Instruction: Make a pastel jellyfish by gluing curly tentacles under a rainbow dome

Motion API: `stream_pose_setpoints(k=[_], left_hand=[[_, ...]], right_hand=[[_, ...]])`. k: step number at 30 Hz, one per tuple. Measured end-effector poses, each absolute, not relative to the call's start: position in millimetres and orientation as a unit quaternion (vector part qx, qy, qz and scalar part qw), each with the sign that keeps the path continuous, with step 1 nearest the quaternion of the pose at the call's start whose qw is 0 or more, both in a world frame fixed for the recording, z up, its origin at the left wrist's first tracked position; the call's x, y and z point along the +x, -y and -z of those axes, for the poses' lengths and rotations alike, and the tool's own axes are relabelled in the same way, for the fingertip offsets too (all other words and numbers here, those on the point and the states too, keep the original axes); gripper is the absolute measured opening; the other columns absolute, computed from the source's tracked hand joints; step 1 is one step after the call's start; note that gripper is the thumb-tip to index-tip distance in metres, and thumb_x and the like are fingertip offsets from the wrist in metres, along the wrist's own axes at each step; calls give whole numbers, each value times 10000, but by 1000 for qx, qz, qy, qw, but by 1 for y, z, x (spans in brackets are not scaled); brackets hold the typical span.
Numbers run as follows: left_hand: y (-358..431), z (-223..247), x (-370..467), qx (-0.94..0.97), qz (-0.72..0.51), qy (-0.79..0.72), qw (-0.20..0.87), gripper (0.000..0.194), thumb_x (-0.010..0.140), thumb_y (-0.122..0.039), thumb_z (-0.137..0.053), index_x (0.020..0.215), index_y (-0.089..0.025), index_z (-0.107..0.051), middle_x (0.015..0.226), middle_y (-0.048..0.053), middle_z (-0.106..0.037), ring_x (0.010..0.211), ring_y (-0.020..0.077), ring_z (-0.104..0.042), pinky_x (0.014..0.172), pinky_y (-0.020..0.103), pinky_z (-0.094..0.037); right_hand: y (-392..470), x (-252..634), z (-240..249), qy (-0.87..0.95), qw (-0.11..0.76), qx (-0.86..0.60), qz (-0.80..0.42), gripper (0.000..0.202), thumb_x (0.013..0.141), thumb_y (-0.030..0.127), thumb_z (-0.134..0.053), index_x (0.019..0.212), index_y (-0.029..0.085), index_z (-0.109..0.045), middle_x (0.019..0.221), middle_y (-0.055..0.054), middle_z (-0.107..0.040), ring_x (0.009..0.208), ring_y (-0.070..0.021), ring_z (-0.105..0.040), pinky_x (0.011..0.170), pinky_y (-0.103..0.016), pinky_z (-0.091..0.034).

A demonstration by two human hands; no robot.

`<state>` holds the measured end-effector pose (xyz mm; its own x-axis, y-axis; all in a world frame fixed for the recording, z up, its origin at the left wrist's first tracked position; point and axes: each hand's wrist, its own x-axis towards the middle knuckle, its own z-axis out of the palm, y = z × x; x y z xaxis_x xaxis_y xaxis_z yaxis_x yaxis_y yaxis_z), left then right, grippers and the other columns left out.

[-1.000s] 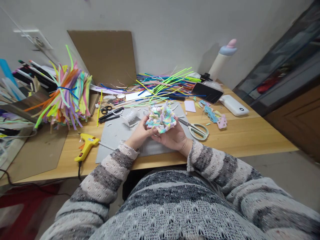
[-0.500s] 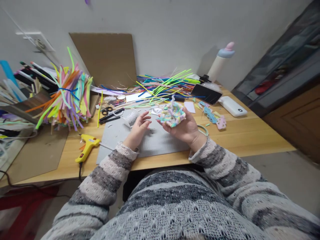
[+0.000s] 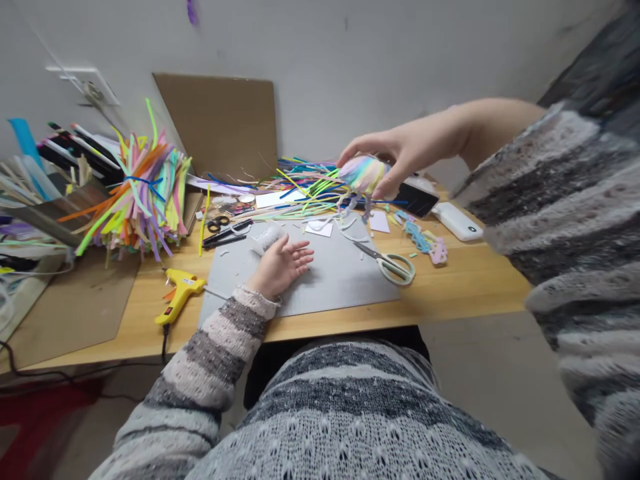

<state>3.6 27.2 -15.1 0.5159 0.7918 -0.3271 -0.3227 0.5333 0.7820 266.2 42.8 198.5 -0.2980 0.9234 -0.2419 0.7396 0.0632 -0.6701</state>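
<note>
My right hand (image 3: 395, 155) is raised over the back right of the grey mat (image 3: 330, 280). Its fingers close from above round a pastel rainbow fuzzy piece (image 3: 364, 175) with pale strands hanging below it. What the piece is, I cannot tell. My left hand (image 3: 283, 267) rests palm up on the mat, fingers spread, holding nothing. Just behind it a white fuzzy roll-like piece (image 3: 265, 237) lies on the mat. Scissors with pale green handles (image 3: 393, 267) lie at the mat's right edge, below my right hand.
A yellow glue gun (image 3: 179, 293) lies left of the mat. Behind it stands a bundle of colourful pipe cleaners (image 3: 145, 193). More loose pipe cleaners (image 3: 310, 183) lie along the wall by a cardboard sheet (image 3: 220, 127). A phone (image 3: 417, 200) and a white power bank (image 3: 457, 221) are at right.
My right hand has lifted the rainbow piece and turned it over, from palm up to gripping from above. The scissors have come into sight. My left hand has opened palm up.
</note>
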Motion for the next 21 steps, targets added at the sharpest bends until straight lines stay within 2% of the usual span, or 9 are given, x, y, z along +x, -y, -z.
stream_pose_setpoints(k=[2,7,13,17,19,21], left_hand=[[-27,11,1,292,-329,-314,841,515,920,-554,-390,1051,-121,-637,1003,169,-689,876,217,-684,690,298,-558],[-29,11,-2,229,-331,-278,872,535,923,-577,-365,1080,-137,-625,1032,157,-705,929,214,-688,757,307,-561],[-27,10,0,261,-328,-291,860,518,923,-562,-363,1087,-143,-620,1045,161,-707,909,212,-691,764,320,-560],[-26,9,1,287,-348,-284,846,532,920,-557,-372,1071,-122,-640,1075,185,-695,921,233,-687,759,343,-560],[-25,2,0,318,-406,-280,810,452,908,-510,-444,1043,-131,-650,1015,156,-701,869,211,-683,715,319,-557],[-24,-12,-2,333,-476,-272,767,284,879,-404,-554,1008,-170,-652,917,74,-694,772,137,-657,656,233,-533]], right_hand=[[-49,257,-209,747,64,-578,-322,378,723,43,-669,1095,-20,-647,909,7,-740,835,-89,-692,771,-177,-469],[-48,230,-227,788,20,-571,-230,610,634,-55,-685,1223,83,-609,853,73,-742,684,-32,-678,727,-161,-469],[-39,209,-238,808,-18,-572,-143,890,453,-67,-811,1287,146,-583,767,124,-702,763,-87,-678,824,-236,-495],[-39,205,-234,820,4,-549,-161,870,439,-55,-839,1253,157,-615,796,113,-687,833,-106,-657,859,-256,-489],[-47,210,-226,820,20,-535,-202,718,527,-36,-809,1202,143,-643,811,102,-683,865,-116,-666,850,-261,-488],[-61,218,-214,817,59,-516,-250,446,669,39,-747,1103,108,-679,841,76,-687,892,-125,-674,841,-266,-493]])
